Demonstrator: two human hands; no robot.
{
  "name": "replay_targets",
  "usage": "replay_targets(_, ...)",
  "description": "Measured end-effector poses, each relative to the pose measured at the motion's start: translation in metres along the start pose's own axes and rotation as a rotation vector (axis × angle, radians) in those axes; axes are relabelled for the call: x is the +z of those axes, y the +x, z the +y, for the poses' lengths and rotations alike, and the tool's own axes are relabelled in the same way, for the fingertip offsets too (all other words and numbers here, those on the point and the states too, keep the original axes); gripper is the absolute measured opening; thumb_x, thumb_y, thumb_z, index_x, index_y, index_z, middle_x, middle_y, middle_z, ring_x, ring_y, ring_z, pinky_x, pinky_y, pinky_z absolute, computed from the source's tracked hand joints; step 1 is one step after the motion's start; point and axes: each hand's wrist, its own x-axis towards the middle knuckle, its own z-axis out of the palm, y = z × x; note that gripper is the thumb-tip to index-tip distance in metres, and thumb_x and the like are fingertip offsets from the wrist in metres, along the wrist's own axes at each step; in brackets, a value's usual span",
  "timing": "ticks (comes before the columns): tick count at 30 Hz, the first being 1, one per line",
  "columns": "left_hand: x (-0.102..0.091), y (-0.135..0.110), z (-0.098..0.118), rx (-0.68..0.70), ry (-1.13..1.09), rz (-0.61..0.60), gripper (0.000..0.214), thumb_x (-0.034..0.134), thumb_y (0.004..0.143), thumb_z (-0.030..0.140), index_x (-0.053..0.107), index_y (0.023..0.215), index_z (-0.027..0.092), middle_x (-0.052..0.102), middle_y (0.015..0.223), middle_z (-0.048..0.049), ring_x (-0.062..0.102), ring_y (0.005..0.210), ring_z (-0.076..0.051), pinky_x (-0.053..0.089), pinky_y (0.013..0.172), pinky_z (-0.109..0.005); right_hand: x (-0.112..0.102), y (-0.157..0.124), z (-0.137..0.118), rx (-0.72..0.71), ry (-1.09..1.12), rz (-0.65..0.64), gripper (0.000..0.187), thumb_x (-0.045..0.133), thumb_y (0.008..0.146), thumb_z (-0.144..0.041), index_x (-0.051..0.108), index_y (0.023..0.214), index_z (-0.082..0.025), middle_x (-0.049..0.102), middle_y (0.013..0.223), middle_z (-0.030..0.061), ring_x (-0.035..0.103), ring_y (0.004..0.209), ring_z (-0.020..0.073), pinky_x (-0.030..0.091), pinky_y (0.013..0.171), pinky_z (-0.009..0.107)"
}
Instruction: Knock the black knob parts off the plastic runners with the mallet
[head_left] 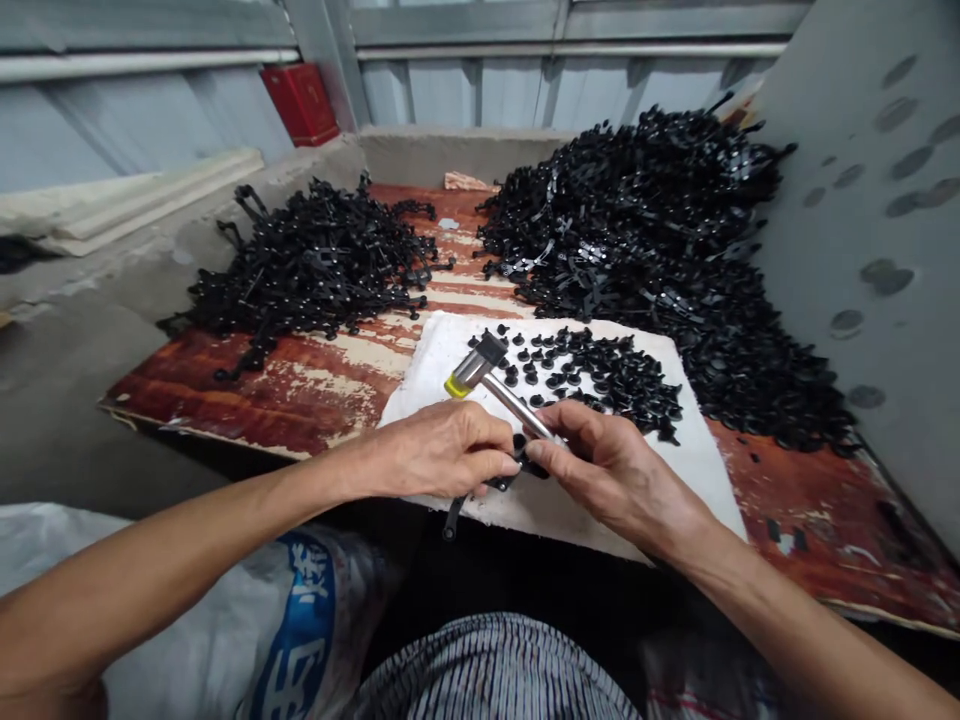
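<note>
My right hand (611, 470) is closed around the metal handle of a small mallet (517, 400). The mallet's head, dark at one end and yellow at the other, points up and left over a white board (442, 365). My left hand (442, 450) pinches a black jointed part (452, 520), whose arm hangs past the board's front edge. The fingertips of both hands are close together, and a small black piece between them is partly hidden. Small black round-based pieces (630, 380) lie scattered on the board just beyond my hands.
A heap of black jointed parts (322, 260) lies at the left of the worn red table (292, 400). A larger black heap (637, 210) fills the right and back, against a grey panel (862, 250). White sacks (187, 620) stand below at left; a red box (301, 104) sits by the wall.
</note>
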Motion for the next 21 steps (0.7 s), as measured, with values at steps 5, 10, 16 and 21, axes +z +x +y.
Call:
replay_targets(5,0.007,-0.015,-0.01,-0.091,-0.206,0.344,0.024,0.066,0.079,0.036,0.061,0.092,0.017,0.063,0.074,0.001,0.055,0.063,-0.01,0.04,0.055,-0.02,0.004,-0.009,-0.006,0.214,0.288,0.062,0.022,0.066,0.075,-0.04,0.057,0.072,-0.021,0.039,0.043,-0.0102,0.03,0.032,0.0061,0.024,0.031,0.019)
replay_targets(10,0.018,-0.024,-0.015,-0.267,-0.88,0.379,0.061,0.081,0.061,0.049,0.052,0.105,0.018,0.066,0.093,-0.0044,0.064,0.073,-0.016,0.051,0.062,-0.027,0.009,-0.012,-0.008,0.273,0.405,0.145,0.029,0.069,0.072,-0.045,0.054,0.079,-0.021,0.039,0.045,-0.0115,0.033,0.032,0.0058,0.029,0.029,0.018)
replay_targets(16,0.021,-0.015,-0.004,-0.229,-0.995,0.337,0.048,0.087,0.055,0.04,0.058,0.082,0.013,0.063,0.073,-0.001,0.061,0.056,-0.011,0.048,0.044,-0.02,0.019,-0.009,-0.006,0.223,0.389,0.105,0.026,0.064,0.075,-0.044,0.052,0.079,-0.021,0.04,0.046,-0.0108,0.033,0.033,0.0058,0.03,0.03,0.019)
replay_targets(21,0.016,-0.001,-0.007,-0.28,-0.946,0.4,0.021,0.076,0.069,0.019,0.057,0.076,0.013,0.056,0.056,0.0039,0.05,0.037,-0.006,0.037,0.031,-0.015,0.015,-0.016,0.005,0.196,0.331,0.118,0.028,0.064,0.078,-0.047,0.055,0.082,-0.02,0.043,0.049,-0.0085,0.036,0.037,0.0068,0.03,0.032,0.019)
